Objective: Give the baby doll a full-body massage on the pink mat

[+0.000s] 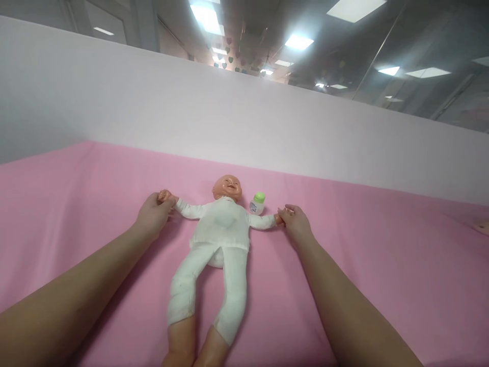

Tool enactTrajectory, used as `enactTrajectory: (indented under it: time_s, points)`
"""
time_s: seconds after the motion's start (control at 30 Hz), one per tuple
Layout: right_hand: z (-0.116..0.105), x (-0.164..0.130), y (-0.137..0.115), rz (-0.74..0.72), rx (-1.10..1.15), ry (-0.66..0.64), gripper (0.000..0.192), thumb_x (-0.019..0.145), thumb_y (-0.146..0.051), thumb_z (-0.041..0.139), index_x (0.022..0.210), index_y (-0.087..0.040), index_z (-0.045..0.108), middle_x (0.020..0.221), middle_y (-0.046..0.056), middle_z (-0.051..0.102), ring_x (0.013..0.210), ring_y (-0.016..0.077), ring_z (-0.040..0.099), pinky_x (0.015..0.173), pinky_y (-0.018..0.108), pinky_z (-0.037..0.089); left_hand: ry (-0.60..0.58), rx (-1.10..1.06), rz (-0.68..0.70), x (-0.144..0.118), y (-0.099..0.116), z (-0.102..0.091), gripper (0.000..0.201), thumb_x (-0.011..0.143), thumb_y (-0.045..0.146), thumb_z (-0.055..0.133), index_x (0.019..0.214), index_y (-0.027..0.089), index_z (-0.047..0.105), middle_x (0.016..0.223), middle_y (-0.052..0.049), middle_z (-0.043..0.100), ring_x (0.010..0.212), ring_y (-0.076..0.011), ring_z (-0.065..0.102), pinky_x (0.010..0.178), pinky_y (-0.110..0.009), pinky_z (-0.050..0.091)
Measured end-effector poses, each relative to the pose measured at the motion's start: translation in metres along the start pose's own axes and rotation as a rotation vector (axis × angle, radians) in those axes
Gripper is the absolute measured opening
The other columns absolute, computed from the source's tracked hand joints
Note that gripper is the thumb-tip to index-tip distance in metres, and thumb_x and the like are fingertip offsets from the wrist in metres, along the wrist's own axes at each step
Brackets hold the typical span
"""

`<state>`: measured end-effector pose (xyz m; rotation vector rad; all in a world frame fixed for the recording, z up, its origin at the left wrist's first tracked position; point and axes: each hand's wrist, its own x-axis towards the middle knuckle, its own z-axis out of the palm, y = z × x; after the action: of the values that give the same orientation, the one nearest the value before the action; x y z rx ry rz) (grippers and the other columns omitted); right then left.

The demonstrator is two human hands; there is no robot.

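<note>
Both doll arms (263,221) are being held outspread between gripping left hand (153,215) and right hand (298,224); steady guidance is seemingly being required next.

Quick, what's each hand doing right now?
Left hand: closed, holding the baby doll by one hand.
Right hand: closed, holding the doll's other hand.

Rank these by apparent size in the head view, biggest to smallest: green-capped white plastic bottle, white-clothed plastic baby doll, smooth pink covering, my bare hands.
1. Smooth pink covering
2. White-clothed baby doll
3. Left hand and right hand, too alike to rank
4. Green-capped white bottle
</note>
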<state>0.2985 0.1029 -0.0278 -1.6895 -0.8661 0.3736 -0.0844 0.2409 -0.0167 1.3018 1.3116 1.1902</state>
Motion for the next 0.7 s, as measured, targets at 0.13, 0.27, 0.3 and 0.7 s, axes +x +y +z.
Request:
enactTrajectory:
  time_s: [0.13, 0.27, 0.3, 0.7]
  points:
    - [0.016, -0.034, -0.036, -0.17, 0.086, 0.002, 0.052, 0.075, -0.046, 0.076, 0.118, -0.019, 0.063, 0.097, 0.005, 0.071, 0.063, 0.0139, 0.06, 0.061, 0.029, 0.054, -0.076, 0.081, 0.228, -0.027, 0.015, 0.006, 0.04, 0.078, 0.047, 0.074, 0.107, 0.022, 0.063, 0.102, -0.005, 0.069, 0.084, -0.0193, 0.066, 0.067, -0.029, 0.056]
    - [0.036, -0.077, -0.059, -0.542, -0.143, -0.181, 0.033, 0.081, -0.029, 0.072, 0.113, -0.024, 0.069, 0.095, 0.004, 0.073, 0.072, 0.017, 0.064, 0.07, 0.032, 0.056, -0.285, 0.295, 0.535, -0.056, 0.02, 0.018, 0.031, 0.084, 0.046, 0.068, 0.106, 0.024, 0.072, 0.1, -0.004, 0.072, 0.081, -0.019, 0.067, 0.072, -0.031, 0.055]
    - [0.041, -0.085, -0.062, -0.648, -0.2, -0.253, 0.029, 0.083, -0.024, 0.069, 0.112, -0.025, 0.07, 0.099, 0.004, 0.074, 0.079, 0.0183, 0.067, 0.076, 0.034, 0.057, -0.354, 0.367, 0.628, -0.06, 0.02, 0.021, 0.028, 0.086, 0.043, 0.065, 0.106, 0.025, 0.074, 0.103, -0.005, 0.072, 0.083, -0.0193, 0.067, 0.073, -0.031, 0.055]
    - [0.056, -0.099, -0.06, -0.91, -0.381, -0.507, 0.035, 0.081, -0.008, 0.061, 0.112, -0.023, 0.07, 0.116, 0.006, 0.073, 0.107, 0.0232, 0.066, 0.096, 0.041, 0.052, -0.554, 0.641, 0.913, -0.064, 0.009, 0.028, 0.033, 0.087, 0.019, 0.054, 0.113, 0.025, 0.074, 0.11, -0.007, 0.067, 0.093, -0.0201, 0.067, 0.079, -0.032, 0.054]
